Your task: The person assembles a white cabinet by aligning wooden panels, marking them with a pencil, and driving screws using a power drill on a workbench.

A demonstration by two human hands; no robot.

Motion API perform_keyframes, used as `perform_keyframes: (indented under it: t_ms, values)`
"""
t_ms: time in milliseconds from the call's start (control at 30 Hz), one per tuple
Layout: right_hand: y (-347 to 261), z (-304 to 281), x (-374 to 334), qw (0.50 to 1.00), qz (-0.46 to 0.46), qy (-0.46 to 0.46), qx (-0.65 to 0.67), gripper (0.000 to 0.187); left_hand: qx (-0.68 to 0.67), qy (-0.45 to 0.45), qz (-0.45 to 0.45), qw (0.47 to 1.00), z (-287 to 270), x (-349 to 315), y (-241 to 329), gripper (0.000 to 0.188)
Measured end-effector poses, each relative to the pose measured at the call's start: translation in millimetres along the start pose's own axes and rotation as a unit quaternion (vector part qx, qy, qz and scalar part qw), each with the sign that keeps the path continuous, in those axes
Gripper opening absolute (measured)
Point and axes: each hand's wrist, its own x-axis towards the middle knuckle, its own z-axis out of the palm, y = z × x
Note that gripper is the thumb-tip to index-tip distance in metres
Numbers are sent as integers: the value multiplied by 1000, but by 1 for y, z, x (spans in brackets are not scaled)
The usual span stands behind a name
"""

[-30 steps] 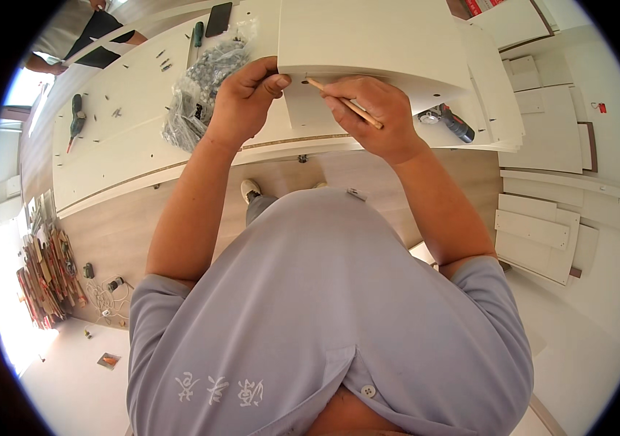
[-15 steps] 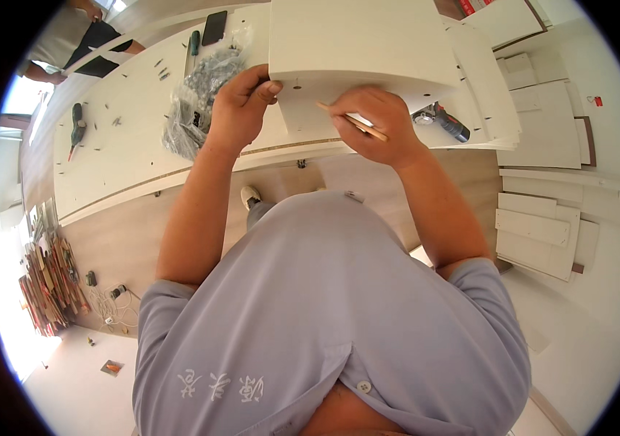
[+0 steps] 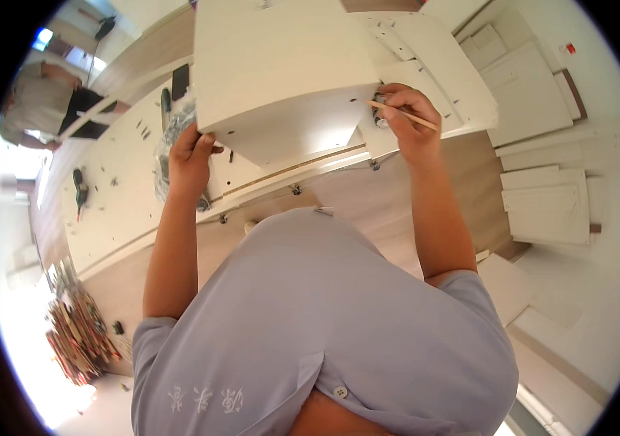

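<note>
A white panel box (image 3: 284, 62) stands tilted on the table in front of me, with a dark hole near each end of its near edge. My left hand (image 3: 191, 161) is closed on the box's left near corner, thumb on the near side; its other fingers are partly hidden. At the right near corner, my right hand (image 3: 413, 125) holds a thin wooden pencil (image 3: 420, 122) between its fingers, the tip close to the right hole. Behind that hand, a drill (image 3: 380, 115) is mostly covered.
The long white table (image 3: 106, 225) bears a clear plastic bag of hardware (image 3: 168, 156), a green-handled screwdriver (image 3: 166, 102), a black phone (image 3: 180, 81) and another tool (image 3: 79, 187). White panels (image 3: 542, 207) lean at right. Another person (image 3: 45, 102) stands far left.
The box has turned and shifted left in view, showing more of its near side. My left hand has moved lower left with its corner. My right hand carried the pencil right, to the other corner.
</note>
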Motion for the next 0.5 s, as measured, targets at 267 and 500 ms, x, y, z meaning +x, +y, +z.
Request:
perform_keyframes:
  t_ms: [267,500]
  values:
    - [11,2,4,997,31,2,71,12,-21,-4,-5,1000,-6,0,-6,36]
    - [14,0,9,992,45,16,115,13,1,12,-10,1000,-4,-2,-6,38]
